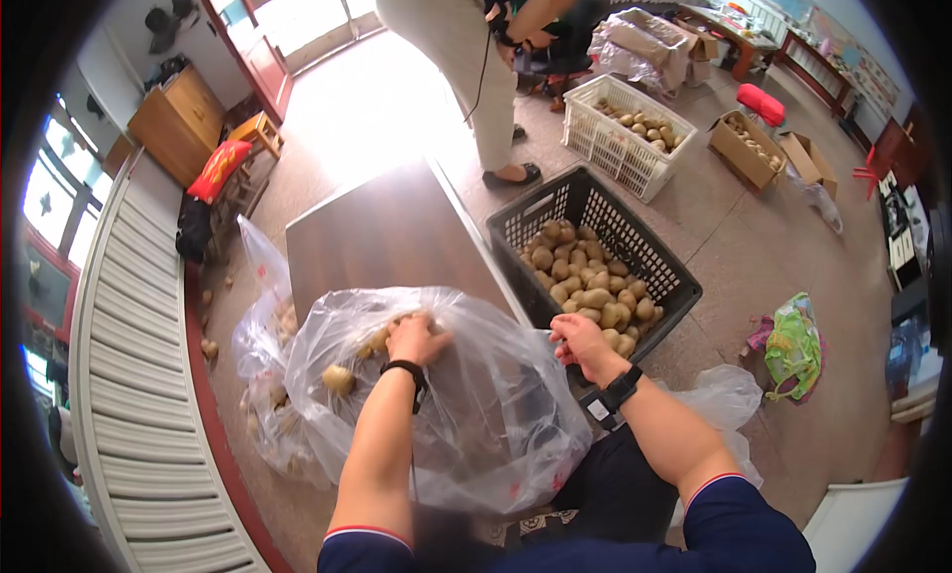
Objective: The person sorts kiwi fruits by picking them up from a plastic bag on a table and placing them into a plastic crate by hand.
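Observation:
A clear plastic bag (506, 404) lies spread over the near end of a brown-topped table (397, 226). My left hand (418, 340) reaches into the bag's opening, its fingers curled over potatoes (377, 341); the fingertips are partly hidden. Another potato (338, 380) sits in the bag to the left of that hand. My right hand (587, 347) pinches the bag's edge at the right, thumb and fingers together. Just beyond this hand stands a black plastic crate (645, 221) of potatoes (585, 271).
A person (446, 67) stands beyond the table. A white crate (615, 162) and a cardboard box (739, 162), both holding potatoes, stand behind the black crate. Filled plastic bags (268, 325) rest left of the table, beside a radiator (139, 375). A green bag (793, 345) lies on the floor.

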### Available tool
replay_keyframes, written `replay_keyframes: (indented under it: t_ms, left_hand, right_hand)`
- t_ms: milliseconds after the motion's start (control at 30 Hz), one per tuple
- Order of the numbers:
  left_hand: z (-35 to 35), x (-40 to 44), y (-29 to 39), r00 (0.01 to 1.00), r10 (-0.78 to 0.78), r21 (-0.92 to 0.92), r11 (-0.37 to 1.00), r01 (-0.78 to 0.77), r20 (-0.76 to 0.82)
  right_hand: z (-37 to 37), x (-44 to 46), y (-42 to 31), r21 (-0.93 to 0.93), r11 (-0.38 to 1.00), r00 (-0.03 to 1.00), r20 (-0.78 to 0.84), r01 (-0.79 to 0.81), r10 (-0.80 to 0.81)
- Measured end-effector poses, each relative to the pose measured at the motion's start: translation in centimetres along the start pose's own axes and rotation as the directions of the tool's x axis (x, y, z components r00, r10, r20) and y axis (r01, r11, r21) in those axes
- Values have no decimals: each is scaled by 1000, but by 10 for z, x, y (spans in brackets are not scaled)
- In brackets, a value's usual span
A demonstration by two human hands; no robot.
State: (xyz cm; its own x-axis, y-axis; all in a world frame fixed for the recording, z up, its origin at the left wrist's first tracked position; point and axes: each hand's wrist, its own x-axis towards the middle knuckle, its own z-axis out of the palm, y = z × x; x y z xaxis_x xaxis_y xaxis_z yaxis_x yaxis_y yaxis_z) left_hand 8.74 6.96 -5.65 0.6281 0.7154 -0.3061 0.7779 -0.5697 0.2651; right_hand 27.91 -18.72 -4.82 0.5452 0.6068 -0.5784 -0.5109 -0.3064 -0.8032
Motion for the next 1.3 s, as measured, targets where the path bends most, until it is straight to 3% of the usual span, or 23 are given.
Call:
replay_keyframes:
  t_ms: [33,233,400,567,600,633,700,733,800,833,900,933,1000,1033,1067,1100,1133,1167,1200,1233,1267,1300]
  left_hand:
    - [1,-5,1,999,12,12,1000,-11,-48]
    - [-4,-27,11,996,-20,108,994,11,88]
    - [16,-46,2,998,45,168,985,-39,-36]
    - [34,-69,-5,992,94,371,927,-54,-90]
    - [34,-84,1,959,122,385,923,-15,-257]
    - [53,-66,-21,952,249,403,901,-160,-179]
    - [58,-77,-21,889,286,309,935,-176,-359]
    - [54,-80,-19,886,280,315,935,-164,-370]
    - [43,-92,-14,932,215,149,973,-177,-292]
    - [34,-99,-8,931,212,154,973,-173,-298]
    - [21,-109,1,969,103,26,995,-99,-226]
    - [28,-104,-5,968,104,28,995,-100,-228]
    - [48,-89,-19,966,110,-466,860,-210,-233]
    - [32,-101,-5,965,111,-465,860,-212,-236]
    - [17,-116,13,1000,-4,-727,687,-12,-20]
    - [2,-132,29,974,-50,-872,436,222,223]
    - [-1,-140,36,956,-31,-884,373,283,292]
    - [2,-143,40,956,-31,-883,376,282,292]
    - [8,-148,43,958,-33,-925,251,285,286]
    - [14,-151,45,959,-35,-951,122,283,281]
    - [19,-153,46,957,2,-956,41,291,291]
    - [22,-155,47,956,5,-956,43,292,292]
  right_hand:
    - [0,0,1,4,1000,1000,12,-12,11]
    - [1,-5,1,-41,999,999,44,9,-7]
    - [0,-3,8,-84,996,1000,19,16,-14]
    - [4,-2,9,-125,991,999,10,42,-41]
    - [6,-2,9,-122,992,999,7,45,-45]
    - [8,-4,8,-117,992,999,14,49,-47]
    - [12,-6,9,-167,984,998,-9,59,-61]
    - [14,-7,9,-166,984,998,5,69,-69]
    - [18,-9,10,-221,966,986,-62,137,-154]
    - [20,-11,12,-217,966,986,-55,143,-159]
    - [22,-14,17,-329,846,882,-71,420,-465]
    - [24,-19,16,-327,846,882,-71,421,-467]
    - [33,-31,16,-441,592,663,12,675,-748]
    - [40,-46,10,-440,590,661,11,677,-750]
    - [45,-63,5,-427,578,675,110,695,-730]
    - [51,-79,1,-412,569,681,207,712,-702]
    - [56,-92,-1,-410,570,681,205,712,-703]
    - [61,-103,-1,-440,522,674,344,731,-654]
    - [65,-109,1,-461,469,656,474,753,-588]
    - [68,-110,5,-460,470,656,471,753,-590]
    - [72,-109,13,-450,372,580,549,812,-602]
    - [74,-107,21,-431,270,500,622,861,-602]
